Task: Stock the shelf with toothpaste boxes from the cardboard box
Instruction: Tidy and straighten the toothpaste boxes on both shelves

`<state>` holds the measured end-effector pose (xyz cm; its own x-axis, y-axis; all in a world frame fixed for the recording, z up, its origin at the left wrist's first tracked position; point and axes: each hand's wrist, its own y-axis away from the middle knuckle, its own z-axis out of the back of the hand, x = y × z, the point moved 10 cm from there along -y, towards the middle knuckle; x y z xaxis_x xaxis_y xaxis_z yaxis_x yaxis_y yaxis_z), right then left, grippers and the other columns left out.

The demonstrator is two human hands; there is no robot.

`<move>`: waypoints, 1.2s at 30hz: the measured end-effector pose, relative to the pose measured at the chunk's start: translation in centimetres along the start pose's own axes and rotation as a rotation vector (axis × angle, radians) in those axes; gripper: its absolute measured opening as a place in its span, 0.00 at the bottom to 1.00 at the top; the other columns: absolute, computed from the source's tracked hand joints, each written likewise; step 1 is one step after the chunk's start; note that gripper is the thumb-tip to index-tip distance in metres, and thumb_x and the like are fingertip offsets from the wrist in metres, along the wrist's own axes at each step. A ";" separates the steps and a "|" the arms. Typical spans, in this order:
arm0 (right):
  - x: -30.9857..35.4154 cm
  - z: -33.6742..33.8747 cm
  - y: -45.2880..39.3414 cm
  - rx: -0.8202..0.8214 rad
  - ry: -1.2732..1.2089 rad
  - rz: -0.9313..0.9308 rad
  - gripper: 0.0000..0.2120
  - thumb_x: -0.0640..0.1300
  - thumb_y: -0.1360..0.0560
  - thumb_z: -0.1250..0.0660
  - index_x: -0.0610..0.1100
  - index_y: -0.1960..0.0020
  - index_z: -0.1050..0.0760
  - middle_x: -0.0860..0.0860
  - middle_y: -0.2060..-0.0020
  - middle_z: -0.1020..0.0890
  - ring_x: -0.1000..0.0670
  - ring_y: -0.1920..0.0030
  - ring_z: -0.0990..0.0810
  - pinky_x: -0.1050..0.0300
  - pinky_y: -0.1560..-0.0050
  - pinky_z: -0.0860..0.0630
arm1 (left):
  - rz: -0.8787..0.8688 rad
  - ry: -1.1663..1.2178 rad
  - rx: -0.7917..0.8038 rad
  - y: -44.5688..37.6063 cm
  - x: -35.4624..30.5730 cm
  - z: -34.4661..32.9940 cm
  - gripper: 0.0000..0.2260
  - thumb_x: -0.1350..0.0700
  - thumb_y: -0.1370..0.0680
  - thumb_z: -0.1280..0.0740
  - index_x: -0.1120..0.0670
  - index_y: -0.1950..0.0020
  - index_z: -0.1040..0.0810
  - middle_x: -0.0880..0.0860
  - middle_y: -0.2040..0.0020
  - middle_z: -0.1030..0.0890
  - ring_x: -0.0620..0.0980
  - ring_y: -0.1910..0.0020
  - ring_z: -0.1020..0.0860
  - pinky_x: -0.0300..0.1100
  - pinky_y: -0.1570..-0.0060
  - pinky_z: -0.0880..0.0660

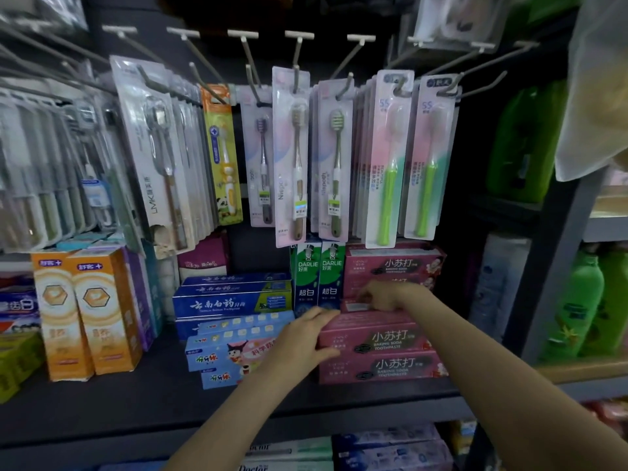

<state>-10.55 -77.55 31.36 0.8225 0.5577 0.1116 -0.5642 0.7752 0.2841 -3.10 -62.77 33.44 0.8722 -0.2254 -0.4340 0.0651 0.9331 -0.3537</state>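
Pink boxes point(380, 348) already stacked on shelf point(136, 396); right hand point(380, 295) pinches one on top, left hand point(306, 334) flat, steadying the stack. Carton unseen.

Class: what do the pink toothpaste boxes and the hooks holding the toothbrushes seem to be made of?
Pink toothpaste boxes: probably printed card, slightly glossy, with sharp folded edges. Hooks: likely metal wire, thin, pale and rigid, though coated plastic can't be ruled out.
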 end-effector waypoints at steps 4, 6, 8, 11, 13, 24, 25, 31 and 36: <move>-0.1 -0.2 -1.7 -0.053 0.108 -0.053 0.20 0.32 0.23 0.44 0.41 0.32 0.33 0.43 0.33 0.29 0.41 0.36 0.28 0.41 0.35 0.31 | -0.033 0.020 -0.003 0.3 0.1 0.0 0.30 0.52 0.27 0.30 0.49 0.27 0.37 0.44 0.36 0.31 0.39 0.40 0.32 0.26 0.39 0.40; 0.8 -0.5 -2.1 -0.080 0.132 -0.037 0.13 0.34 0.21 0.44 0.38 0.39 0.28 0.42 0.38 0.24 0.42 0.41 0.24 0.45 0.38 0.28 | -0.042 0.028 -0.002 0.4 0.2 0.0 0.30 0.51 0.27 0.30 0.48 0.27 0.37 0.44 0.36 0.30 0.40 0.40 0.31 0.28 0.38 0.38; 1.8 -0.8 -2.1 -0.077 0.186 0.004 0.11 0.36 0.20 0.44 0.37 0.41 0.27 0.42 0.43 0.22 0.43 0.45 0.22 0.51 0.43 0.26 | -0.043 0.028 0.006 0.5 0.4 -0.1 0.30 0.51 0.27 0.30 0.48 0.27 0.37 0.43 0.37 0.30 0.40 0.40 0.30 0.30 0.37 0.36; 3.0 -0.3 -1.1 -0.086 0.244 0.064 0.08 0.36 0.21 0.42 0.37 0.46 0.26 0.42 0.46 0.21 0.45 0.51 0.22 0.54 0.50 0.26 | -0.039 0.036 0.011 0.5 0.4 -0.1 0.30 0.51 0.27 0.30 0.48 0.27 0.37 0.43 0.37 0.30 0.41 0.40 0.30 0.32 0.37 0.35; 3.9 1.4 0.6 -0.164 0.265 0.110 0.04 0.36 0.23 0.40 0.41 0.54 0.27 0.43 0.51 0.21 0.47 0.56 0.24 0.56 0.56 0.28 | -0.033 0.029 0.011 0.5 0.3 -0.1 0.30 0.52 0.26 0.31 0.49 0.27 0.37 0.43 0.36 0.31 0.41 0.40 0.30 0.31 0.37 0.36; 10.5 10.1 13.5 -0.498 0.344 0.319 0.12 0.44 0.24 0.34 0.41 0.42 0.26 0.50 0.53 0.28 0.50 0.53 0.23 0.60 0.58 0.28 | 0.077 0.012 0.030 0.8 0.4 0.0 0.29 0.53 0.26 0.30 0.49 0.27 0.37 0.47 0.32 0.32 0.46 0.37 0.30 0.40 0.36 0.34; 10.8 10.7 14.1 -0.477 0.365 0.308 0.12 0.43 0.24 0.35 0.41 0.42 0.26 0.50 0.52 0.26 0.50 0.53 0.22 0.61 0.58 0.28 | 0.094 0.038 0.037 0.8 0.4 -0.1 0.29 0.54 0.26 0.30 0.49 0.28 0.36 0.47 0.34 0.31 0.46 0.39 0.29 0.39 0.38 0.32; 11.8 8.1 13.8 -0.121 0.454 0.165 0.11 0.39 0.24 0.35 0.36 0.43 0.27 0.51 0.65 0.26 0.54 0.72 0.25 0.63 0.73 0.24 | 0.206 0.400 -0.017 1.0 0.9 0.3 0.28 0.57 0.28 0.29 0.53 0.32 0.38 0.48 0.41 0.27 0.43 0.46 0.28 0.40 0.44 0.31; 13.2 5.4 13.0 -0.022 0.562 0.130 0.14 0.38 0.23 0.36 0.34 0.39 0.28 0.52 0.69 0.31 0.56 0.72 0.31 0.73 0.82 0.33 | 0.290 0.519 -0.015 0.9 2.0 0.6 0.21 0.55 0.26 0.31 0.51 0.35 0.33 0.47 0.43 0.26 0.47 0.41 0.28 0.45 0.41 0.29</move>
<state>-6.66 -61.67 41.66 0.5856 0.7159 -0.3802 -0.6642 0.6926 0.2812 -1.06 -62.18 32.72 0.5022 -0.0727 -0.8617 -0.1505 0.9739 -0.1698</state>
